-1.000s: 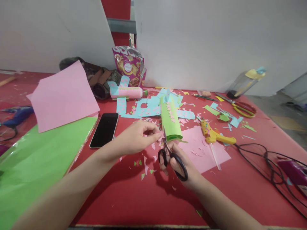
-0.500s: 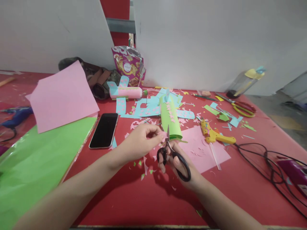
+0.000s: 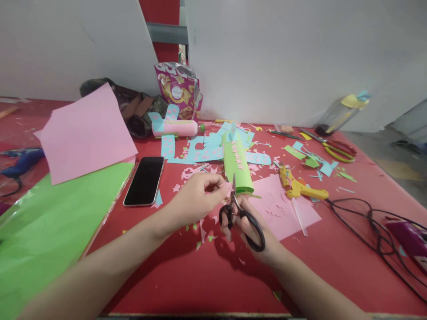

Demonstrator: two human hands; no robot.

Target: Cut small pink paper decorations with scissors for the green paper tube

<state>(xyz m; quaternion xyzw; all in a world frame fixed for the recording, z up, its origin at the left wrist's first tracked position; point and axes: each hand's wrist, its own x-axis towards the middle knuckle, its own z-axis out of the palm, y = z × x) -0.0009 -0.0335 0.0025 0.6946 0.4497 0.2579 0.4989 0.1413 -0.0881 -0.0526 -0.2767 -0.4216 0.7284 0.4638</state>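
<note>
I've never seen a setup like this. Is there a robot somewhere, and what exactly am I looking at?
There's no robot here, just a person. The camera is worn on their head and looks forward and down, so you see roughly what they see.

The left hand pinches a small piece of pink paper. The right hand holds black-handled scissors, their blades right beside that paper.

Everything lies on a red surface. Just beyond the hands is a green paper tube with pink cutouts along it. To the left are a phone and large green and pink sheets; to the right, a yellow glue gun. Paper scraps are scattered around.
</note>
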